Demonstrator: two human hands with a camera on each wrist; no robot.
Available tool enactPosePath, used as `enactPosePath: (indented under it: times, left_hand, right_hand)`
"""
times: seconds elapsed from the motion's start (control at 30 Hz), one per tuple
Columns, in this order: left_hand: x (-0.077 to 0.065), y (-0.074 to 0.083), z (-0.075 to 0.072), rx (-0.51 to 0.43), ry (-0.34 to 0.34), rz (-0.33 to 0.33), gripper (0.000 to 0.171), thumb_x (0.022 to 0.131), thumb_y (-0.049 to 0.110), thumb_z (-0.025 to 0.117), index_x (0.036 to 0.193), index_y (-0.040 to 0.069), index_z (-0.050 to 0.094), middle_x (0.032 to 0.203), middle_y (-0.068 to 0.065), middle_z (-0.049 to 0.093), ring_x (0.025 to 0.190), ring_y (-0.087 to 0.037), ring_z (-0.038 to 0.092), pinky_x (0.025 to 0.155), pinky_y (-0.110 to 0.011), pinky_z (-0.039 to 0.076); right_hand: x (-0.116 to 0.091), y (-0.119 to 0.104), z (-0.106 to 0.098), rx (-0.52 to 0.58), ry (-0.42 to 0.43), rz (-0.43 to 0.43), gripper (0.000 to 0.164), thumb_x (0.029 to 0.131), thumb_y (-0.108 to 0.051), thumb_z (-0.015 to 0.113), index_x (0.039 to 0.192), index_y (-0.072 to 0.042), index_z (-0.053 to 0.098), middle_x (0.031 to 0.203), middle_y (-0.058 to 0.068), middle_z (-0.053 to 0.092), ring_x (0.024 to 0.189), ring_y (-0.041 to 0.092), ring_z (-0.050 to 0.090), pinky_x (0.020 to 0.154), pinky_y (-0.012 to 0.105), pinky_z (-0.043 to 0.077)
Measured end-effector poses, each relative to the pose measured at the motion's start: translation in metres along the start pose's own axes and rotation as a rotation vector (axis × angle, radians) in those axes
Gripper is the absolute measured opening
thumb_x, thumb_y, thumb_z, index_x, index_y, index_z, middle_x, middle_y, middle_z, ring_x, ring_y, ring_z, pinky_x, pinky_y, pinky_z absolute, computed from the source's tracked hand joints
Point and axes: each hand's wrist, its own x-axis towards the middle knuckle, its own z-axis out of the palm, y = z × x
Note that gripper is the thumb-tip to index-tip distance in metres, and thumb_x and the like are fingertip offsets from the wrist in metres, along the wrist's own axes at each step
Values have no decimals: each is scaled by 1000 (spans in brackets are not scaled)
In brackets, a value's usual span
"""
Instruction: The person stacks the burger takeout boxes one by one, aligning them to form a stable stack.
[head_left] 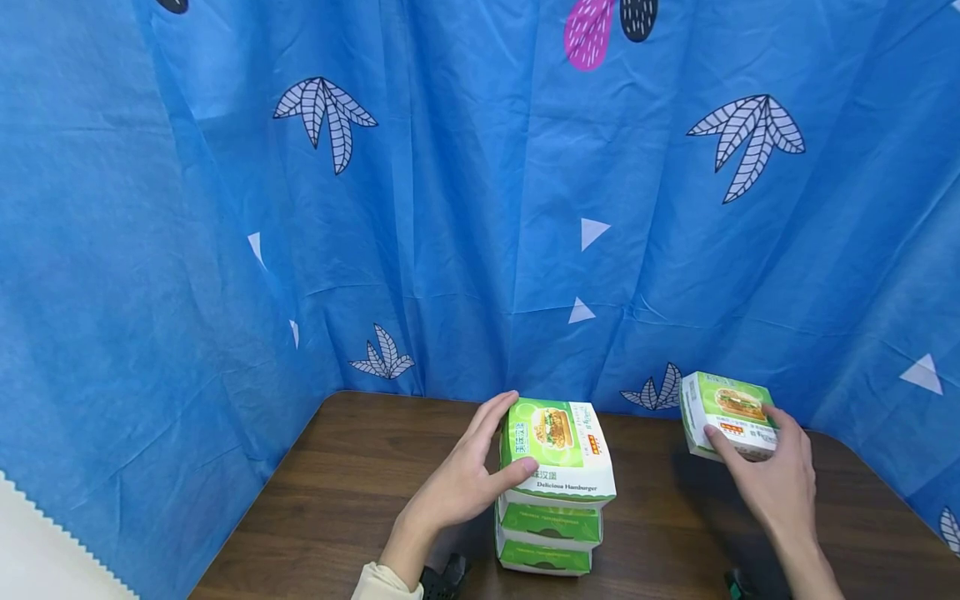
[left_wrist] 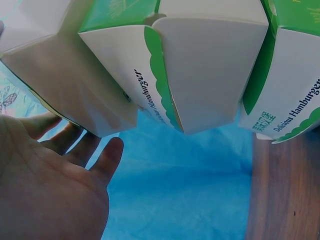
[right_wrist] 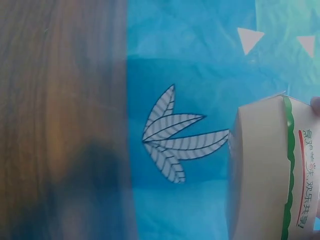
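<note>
Three green-and-white hamburger boxes stand stacked near the table's middle. My left hand (head_left: 465, 483) is at the left side of the top hamburger box (head_left: 557, 446), thumb on its near edge and fingers at its far left corner. Beneath it sit the middle box (head_left: 551, 525) and the bottom box (head_left: 543, 557). In the left wrist view the top box (left_wrist: 75, 80) leans at an angle to the middle box (left_wrist: 210, 70). Off to the right, my right hand (head_left: 780, 483) grips another hamburger box (head_left: 727, 408) between thumb and fingers, held up over the table.
The dark wooden table (head_left: 337, 492) has rounded far corners. A blue patterned curtain (head_left: 465, 208) hangs close behind it and along both sides. A pale scalloped edge (head_left: 52, 550) shows at the lower left.
</note>
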Motion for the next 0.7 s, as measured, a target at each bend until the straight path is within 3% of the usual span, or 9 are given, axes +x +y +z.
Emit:
enactPosePath:
  times: [0.7]
  left_hand:
    - [0,0,0,-5,-2,-2,80,95,52,67,162,35,26,166,17,22,151,-13,28,120,-57,32]
  right_hand:
    - [-10,-28,-13,70,31,-101,96,86,-41,81,161,-10,29,165,24,26,141,52,32,101,70,31]
